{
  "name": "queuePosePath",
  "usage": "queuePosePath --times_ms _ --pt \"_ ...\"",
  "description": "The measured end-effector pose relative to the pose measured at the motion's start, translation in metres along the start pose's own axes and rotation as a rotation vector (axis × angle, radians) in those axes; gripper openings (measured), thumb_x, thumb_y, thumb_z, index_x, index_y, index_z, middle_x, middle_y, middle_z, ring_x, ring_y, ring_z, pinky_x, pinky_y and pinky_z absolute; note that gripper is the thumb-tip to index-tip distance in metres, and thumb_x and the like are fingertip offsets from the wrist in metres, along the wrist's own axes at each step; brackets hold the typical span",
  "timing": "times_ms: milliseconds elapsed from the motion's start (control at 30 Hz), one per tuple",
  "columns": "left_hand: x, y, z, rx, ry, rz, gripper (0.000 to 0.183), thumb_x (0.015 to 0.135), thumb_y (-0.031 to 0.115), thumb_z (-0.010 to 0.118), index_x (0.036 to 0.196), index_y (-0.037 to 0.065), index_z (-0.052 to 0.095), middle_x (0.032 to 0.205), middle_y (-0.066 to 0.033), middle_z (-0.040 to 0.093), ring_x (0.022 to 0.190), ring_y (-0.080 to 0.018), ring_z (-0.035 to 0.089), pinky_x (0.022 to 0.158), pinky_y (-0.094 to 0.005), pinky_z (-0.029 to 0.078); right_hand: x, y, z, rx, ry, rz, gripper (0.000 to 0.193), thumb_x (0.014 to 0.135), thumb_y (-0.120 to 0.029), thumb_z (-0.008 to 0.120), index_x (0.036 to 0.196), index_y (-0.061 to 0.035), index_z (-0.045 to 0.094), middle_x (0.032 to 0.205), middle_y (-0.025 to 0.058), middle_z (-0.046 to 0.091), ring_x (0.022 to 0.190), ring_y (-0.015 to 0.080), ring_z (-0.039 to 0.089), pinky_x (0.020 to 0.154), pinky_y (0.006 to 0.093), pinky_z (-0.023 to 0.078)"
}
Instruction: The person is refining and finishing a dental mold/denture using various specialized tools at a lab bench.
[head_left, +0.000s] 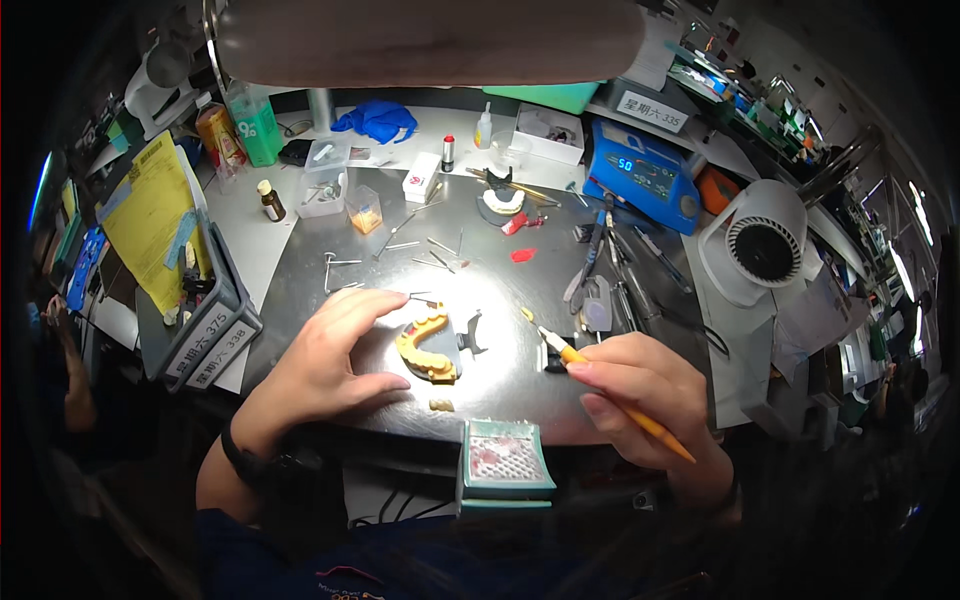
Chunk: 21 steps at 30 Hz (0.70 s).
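Our left hand (332,348) is nearer, its finger and thumb apart just left of the yellow tooth model (409,349) on the desk (510,398), while with our right hand (648,378), over to the right, we pinch an orange stick (572,355) that slants left and away from us.

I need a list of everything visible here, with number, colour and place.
Dental model: one, yellow, tabletop centre
Small piece: one, tan, in front of it
Farther model: one, white, tabletop back
Pen-like tool: one, orange, front right
Tabletop: one, grey metal, centre
Thin rods: several, silvery, centre left
Ridged block: one, teal edges, front
Control unit: one, blue, back right
Fan: one, white, right
Large bottle: one, green, back left
Other clutter: many items, mixed, some unclear
Left hand: one, bare, beside yellow model
Right hand: one, bare, holding tool
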<state>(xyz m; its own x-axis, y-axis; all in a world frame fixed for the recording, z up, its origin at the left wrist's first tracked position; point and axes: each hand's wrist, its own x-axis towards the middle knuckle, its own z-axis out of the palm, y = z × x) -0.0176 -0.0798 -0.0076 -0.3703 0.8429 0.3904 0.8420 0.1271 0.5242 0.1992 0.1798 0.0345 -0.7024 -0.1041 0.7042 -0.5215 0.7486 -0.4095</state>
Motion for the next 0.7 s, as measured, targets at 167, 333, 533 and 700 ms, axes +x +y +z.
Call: queuePosePath --times_ms 167,333,533,700 --pt "0.014 0.007 -0.005 -0.045 -0.081 0.051 0.051 0.07 0.015 0.089 0.115 0.003 0.068 0.112 -0.0155 0.065 0.106 -0.0338 0.061 0.091 -0.0403 0.049 0.022 0.022 0.023 0.012 -0.056 -0.03 0.026 0.075 0.004 0.08 0.099 -0.0021 0.069 0.086 0.0105 0.067 0.073 0.026 0.066 0.066 0.0351 0.053" --pt "-0.018 0.024 0.023 -0.013 -0.068 0.017 0.023 0.075 0.013 0.085 0.093 0.005 0.074 0.08 -0.005 0.061 0.073 -0.024 0.06 0.068 -0.0368 0.048 0.032 0.04 0.039 -0.032 -0.155 -0.08 0.03 0.076 0.001 0.08 0.104 -0.0012 0.07 0.091 0.0106 0.066 0.076 0.0256 0.065 0.068 0.0349 0.052" --pt "-0.024 0.031 0.048 0.07 0.022 -0.008 0.021 0.076 0.011 0.085 0.094 0.005 0.077 0.079 -0.0029 0.061 0.073 -0.0207 0.059 0.066 -0.034 0.045 0.03 0.041 0.037 0.02 -0.199 -0.072 0.031 0.077 0.001 0.08 0.106 -0.0003 0.07 0.091 0.0106 0.067 0.077 0.0254 0.066 0.068 0.035 0.052" --pt "-0.022 0.039 0.063 -0.094 0.185 0.04 0.019 0.076 0.006 0.084 0.093 0.002 0.077 0.081 -0.0069 0.069 0.067 -0.0212 0.063 0.062 -0.0323 0.047 0.025 0.038 0.035 0.088 -0.178 -0.025 0.031 0.078 0.0 0.08 0.108 0.0005 0.071 0.094 0.0129 0.07 0.08 0.0266 0.069 0.07 0.0356 0.055"
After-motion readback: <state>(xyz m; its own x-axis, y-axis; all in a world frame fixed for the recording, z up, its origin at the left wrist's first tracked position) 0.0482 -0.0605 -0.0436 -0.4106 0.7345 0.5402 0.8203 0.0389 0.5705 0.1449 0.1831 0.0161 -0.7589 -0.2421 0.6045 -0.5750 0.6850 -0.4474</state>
